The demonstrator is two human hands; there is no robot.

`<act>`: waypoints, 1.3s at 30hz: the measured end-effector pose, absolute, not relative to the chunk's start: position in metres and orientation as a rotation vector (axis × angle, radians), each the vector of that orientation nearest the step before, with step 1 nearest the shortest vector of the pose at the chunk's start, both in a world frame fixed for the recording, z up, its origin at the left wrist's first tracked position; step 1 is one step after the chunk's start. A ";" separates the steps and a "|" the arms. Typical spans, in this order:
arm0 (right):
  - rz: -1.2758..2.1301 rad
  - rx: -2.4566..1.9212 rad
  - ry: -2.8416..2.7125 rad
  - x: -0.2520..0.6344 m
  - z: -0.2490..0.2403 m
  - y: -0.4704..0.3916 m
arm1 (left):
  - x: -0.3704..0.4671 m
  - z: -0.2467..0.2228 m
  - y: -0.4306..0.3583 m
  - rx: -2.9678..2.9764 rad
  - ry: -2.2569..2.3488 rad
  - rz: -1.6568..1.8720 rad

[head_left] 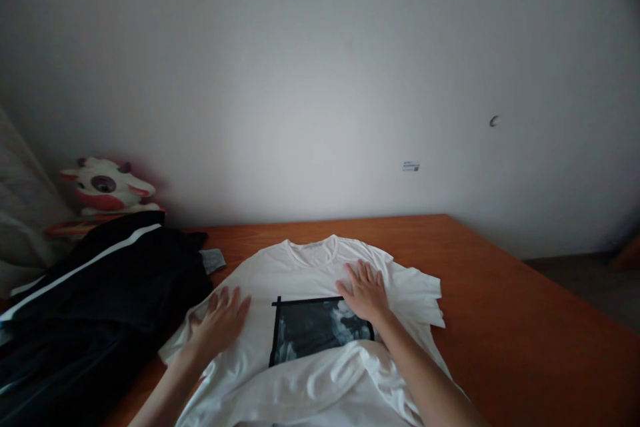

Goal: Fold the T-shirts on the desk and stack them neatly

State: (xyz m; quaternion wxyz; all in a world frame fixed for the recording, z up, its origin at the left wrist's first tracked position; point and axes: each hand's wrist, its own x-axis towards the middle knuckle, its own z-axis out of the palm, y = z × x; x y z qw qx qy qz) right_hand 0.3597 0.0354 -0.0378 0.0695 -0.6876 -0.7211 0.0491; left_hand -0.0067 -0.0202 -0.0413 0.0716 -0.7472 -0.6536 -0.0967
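A white T-shirt (pixel 260 280) lies spread on the wooden table, its neckline towards the wall. On its chest is a dark printed picture (pixel 310 327) with a black border. The lower part of the shirt is bunched in folds that cover the print's bottom edge. My left hand (pixel 220 323) rests on the shirt near its left sleeve, fingers stretched out. Flat on the upper right of the chest, partly over the print's corner, lies my right hand (pixel 366 290) with its fingers spread. Neither hand grips the cloth.
Dark clothing with white stripes (pixel 110 293) is heaped at the left of the table (pixel 500 307). Behind it sits a cow figure (pixel 107 187) in white and red. A pale wall (pixel 320 80) with a small label (pixel 411 166) rises along the table's far edge.
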 end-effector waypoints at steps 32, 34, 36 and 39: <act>-0.294 -2.050 -1.962 0.423 -0.022 0.045 | 0.044 -0.019 0.052 -2.289 -1.805 -0.369; -0.207 -1.896 -2.089 0.424 -0.011 0.032 | 0.049 0.001 0.037 -2.403 -1.723 -0.433; 0.004 -1.740 -2.156 0.431 -0.001 0.011 | 0.047 0.019 0.008 -2.586 -1.700 -0.514; 0.369 -1.510 -2.190 0.452 0.010 -0.036 | 0.020 0.023 -0.054 -2.822 -1.684 -0.536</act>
